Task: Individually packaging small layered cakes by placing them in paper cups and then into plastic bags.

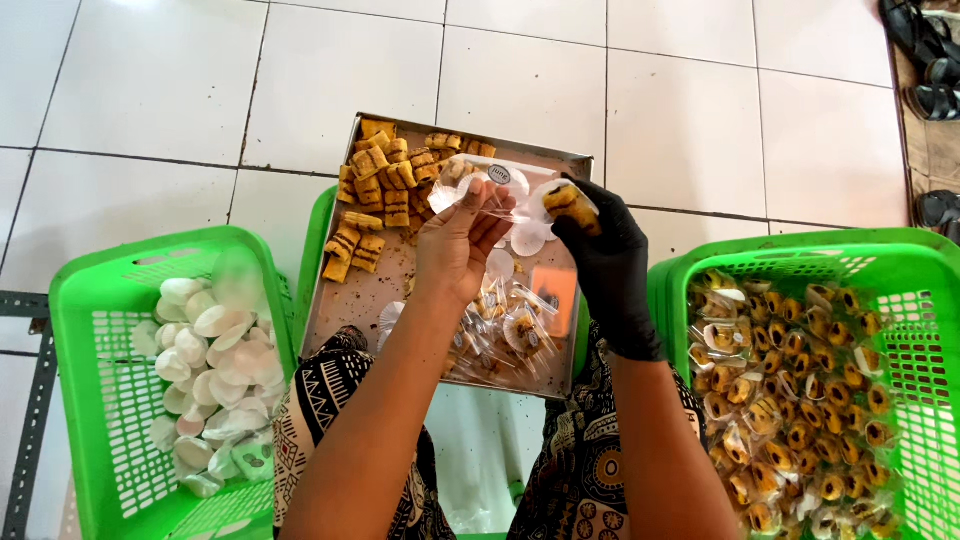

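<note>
- left hand (pixel 462 240) bare, fingers curling closed, pinching a small clear plastic pouch (pixel 492 190) by its near edge; pouch mouth is facing toward the right hand
- right hand (pixel 600 250) wearing a black glove, fingertips pressed together around a small yellow-brown pastry (pixel 567 200); pastry is sitting just right of the pouch opening, touching or almost touching it; cannot tell if it is already partly inside
- pastry's long axis is running roughly left-right, in line with the pouch; right hand is the nearer one to the pastry, left hand nearer to the pouch
- directly under both hands: a metal baking tray (pixel 340 310); unwrapped pastries (pixel 375 195) lying beyond and left of the left hand; filled pouches (pixel 505 335) piling up nearer than the hands, toward the wrists; round white liners (pixel 527 240) lying just below the fingertips
- well left of the left hand: green plastic basket (pixel 80 340) holding empty white cups and wrappers (pixel 215 375)
- right of the right forearm: second green basket (pixel 930 300) holding many wrapped pastries (pixel 800 410)
- white tiled floor (pixel 700 110) beyond the tray; dark sandals (pixel 925 50) far right beyond the right hand
</note>
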